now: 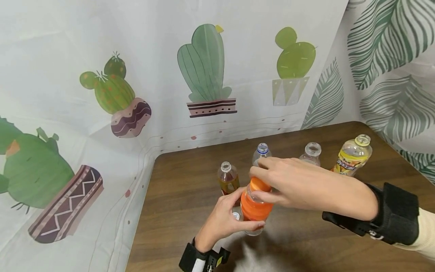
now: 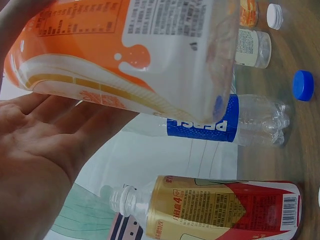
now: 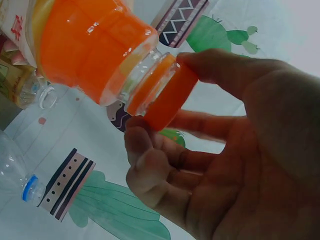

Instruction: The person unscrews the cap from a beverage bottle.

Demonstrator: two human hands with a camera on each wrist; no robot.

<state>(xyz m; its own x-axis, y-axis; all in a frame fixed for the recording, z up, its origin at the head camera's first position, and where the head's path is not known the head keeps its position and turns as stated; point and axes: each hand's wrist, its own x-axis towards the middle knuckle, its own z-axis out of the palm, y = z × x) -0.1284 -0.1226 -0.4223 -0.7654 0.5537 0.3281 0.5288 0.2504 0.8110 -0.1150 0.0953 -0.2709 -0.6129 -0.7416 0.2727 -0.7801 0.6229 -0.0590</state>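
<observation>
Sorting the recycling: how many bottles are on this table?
5: orange bottle held in front, brown-labelled bottle left, blue-ringed bottle behind the hands, clear bottle, yellow bottle far right.

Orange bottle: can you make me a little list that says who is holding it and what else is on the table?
Bottle: orange bottle, held just above the brown table
Left hand: grips the bottle's body
Right hand: pinches the orange cap at the neck
Cap: tilted on the neck, not screwed tight
Behind it: four uncapped bottles, one with a yellow label
Loose caps: blue cap and white cap on the table
</observation>
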